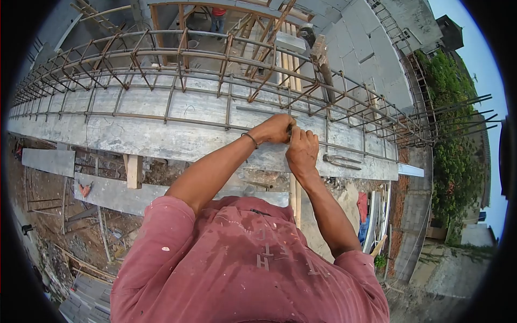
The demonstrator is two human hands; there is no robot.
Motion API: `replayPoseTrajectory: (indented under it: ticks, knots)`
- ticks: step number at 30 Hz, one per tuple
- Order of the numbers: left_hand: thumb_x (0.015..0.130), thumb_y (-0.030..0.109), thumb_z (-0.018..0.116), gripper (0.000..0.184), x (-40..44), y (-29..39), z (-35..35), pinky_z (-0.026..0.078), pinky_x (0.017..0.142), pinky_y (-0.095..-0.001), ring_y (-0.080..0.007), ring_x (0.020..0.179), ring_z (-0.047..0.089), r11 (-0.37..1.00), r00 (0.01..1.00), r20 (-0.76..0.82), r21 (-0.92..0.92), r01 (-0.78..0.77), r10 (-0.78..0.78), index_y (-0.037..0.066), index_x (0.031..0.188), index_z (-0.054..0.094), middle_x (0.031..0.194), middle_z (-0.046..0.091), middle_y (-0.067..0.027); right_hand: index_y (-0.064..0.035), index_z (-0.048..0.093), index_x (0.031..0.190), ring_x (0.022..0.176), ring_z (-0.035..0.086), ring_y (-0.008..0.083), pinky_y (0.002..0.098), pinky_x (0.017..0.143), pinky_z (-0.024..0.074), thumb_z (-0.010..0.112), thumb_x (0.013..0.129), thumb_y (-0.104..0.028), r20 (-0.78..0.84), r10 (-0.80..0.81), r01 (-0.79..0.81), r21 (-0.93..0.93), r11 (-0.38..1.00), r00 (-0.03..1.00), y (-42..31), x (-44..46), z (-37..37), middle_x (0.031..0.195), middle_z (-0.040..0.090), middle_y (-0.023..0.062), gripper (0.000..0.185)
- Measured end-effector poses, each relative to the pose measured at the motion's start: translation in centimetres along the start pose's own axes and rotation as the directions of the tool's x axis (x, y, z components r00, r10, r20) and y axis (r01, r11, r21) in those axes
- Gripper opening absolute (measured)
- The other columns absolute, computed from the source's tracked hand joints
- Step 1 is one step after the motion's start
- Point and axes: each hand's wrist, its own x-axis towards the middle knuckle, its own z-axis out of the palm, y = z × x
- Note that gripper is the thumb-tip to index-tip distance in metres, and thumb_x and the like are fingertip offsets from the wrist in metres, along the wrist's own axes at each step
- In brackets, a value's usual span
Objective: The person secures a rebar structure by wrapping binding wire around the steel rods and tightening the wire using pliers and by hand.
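My left hand (276, 128) and my right hand (303, 149) meet at the lower near bar of a long rebar cage (199, 123). Both have their fingers curled closed around a small dark thing between them, mostly hidden by the fingers. Just right of my right hand, a pair of pincers (342, 162) lies on the grey formwork board (210, 145). Beyond my left hand a short loose steel rod (261, 111) rests across the board. Square stirrups (229, 94) cross the long bars on either side of my hands.
Rebar ends (474, 116) stick out at the far right. Below the board's near edge is a drop to rubble-strewn ground, with a wooden post (134, 171) at left. A person in red (218, 19) stands at the back, beside timber props. A block wall (361, 64) rises at right.
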Motion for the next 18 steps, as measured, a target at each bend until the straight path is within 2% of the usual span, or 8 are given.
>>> replayPoseTrajectory:
  ticks: [2,3,6,8,10,13,15,18]
  knots:
    - [0.063,0.004,0.087,0.028,-0.1,-0.1,-0.5,0.053,0.069,-0.0355,-0.0211,0.075,0.066,0.997,0.998,0.012,-0.058,-0.057,0.058,0.002,0.088,0.073,0.082,0.072,-0.0102,-0.0006,0.059,0.106,0.084,0.058,0.036,0.0474,0.075,0.0445,0.061,0.082,0.002,-0.079,0.094,-0.081,0.157,0.984,0.992,-0.2,-1.2,0.3,0.086,0.064,0.0161,0.024]
    - [0.063,0.004,0.087,0.028,0.0,-0.2,-0.6,0.053,0.069,-0.0355,-0.0211,0.075,0.066,0.996,0.998,0.002,-0.064,-0.06,0.06,0.002,0.088,0.073,0.082,0.072,-0.0102,0.0003,0.063,0.099,0.081,0.059,0.0395,0.0502,0.072,0.0472,0.061,0.082,0.005,-0.11,0.172,-0.133,0.293,0.947,0.979,0.1,-1.9,0.2,0.085,0.063,0.0179,0.018]
    - [0.062,0.004,0.09,0.031,-0.2,-0.4,0.0,0.056,0.07,-0.0364,-0.0241,0.078,0.072,0.998,0.999,-0.006,-0.056,-0.041,0.041,0.002,0.09,0.076,0.083,0.075,-0.0125,0.0012,0.066,0.09,0.075,0.061,0.0413,0.0508,0.067,0.049,0.064,0.082,0.006,-0.088,0.245,-0.195,0.382,0.904,0.966,1.3,-3.0,-1.1,0.085,0.063,0.0193,0.009]
    - [0.062,0.005,0.092,0.032,-0.2,-0.3,0.0,0.053,0.067,-0.0344,-0.0201,0.074,0.067,0.995,0.999,-0.021,-0.091,-0.034,0.032,0.002,0.089,0.077,0.08,0.073,-0.0101,0.0014,0.069,0.086,0.07,0.062,0.0414,0.0495,0.064,0.0495,0.067,0.08,0.006,-0.119,0.245,-0.186,0.372,0.909,0.962,0.9,-3.2,-1.3,0.083,0.061,0.0192,0.007]
    - [0.062,0.004,0.091,0.032,-0.2,0.0,-0.3,0.054,0.067,-0.0337,-0.0199,0.074,0.067,0.998,0.999,-0.033,-0.059,-0.032,0.03,0.002,0.091,0.078,0.079,0.073,-0.0097,0.0018,0.071,0.091,0.072,0.061,0.0417,0.0488,0.064,0.0485,0.066,0.08,0.007,-0.075,0.268,-0.226,0.352,0.908,0.961,0.2,-3.4,-1.0,0.082,0.06,0.0186,0.013]
    - [0.061,0.005,0.091,0.034,-0.4,0.1,-0.4,0.054,0.068,-0.0337,-0.0205,0.074,0.068,0.995,0.999,-0.035,-0.096,-0.02,0.017,0.002,0.092,0.078,0.08,0.073,-0.0096,0.0027,0.069,0.089,0.071,0.06,0.0418,0.0484,0.064,0.0471,0.065,0.079,0.007,-0.067,0.301,-0.252,0.392,0.885,0.951,-0.8,-4.5,0.5,0.081,0.058,0.0192,0.011]
    - [0.06,0.005,0.092,0.031,-0.3,0.3,-0.6,0.058,0.073,-0.0353,-0.0257,0.082,0.074,0.995,1.0,-0.012,-0.096,0.01,-0.011,0.001,0.088,0.078,0.089,0.077,-0.0139,0.0043,0.067,0.087,0.072,0.06,0.0423,0.0497,0.065,0.0464,0.064,0.08,0.007,-0.077,0.337,-0.273,0.432,0.86,0.939,-1.7,-4.4,1.2,0.081,0.058,0.0199,0.008]
    - [0.06,0.006,0.091,0.031,-0.3,0.5,-0.9,0.058,0.073,-0.0353,-0.0263,0.083,0.074,0.998,1.0,0.002,-0.062,-0.025,0.025,0.002,0.088,0.078,0.09,0.077,-0.0142,0.0053,0.066,0.087,0.071,0.059,0.0433,0.0512,0.065,0.0457,0.062,0.08,0.007,-0.072,0.337,-0.287,0.38,0.879,0.939,-2.7,-3.6,1.3,0.081,0.059,0.0201,0.008]
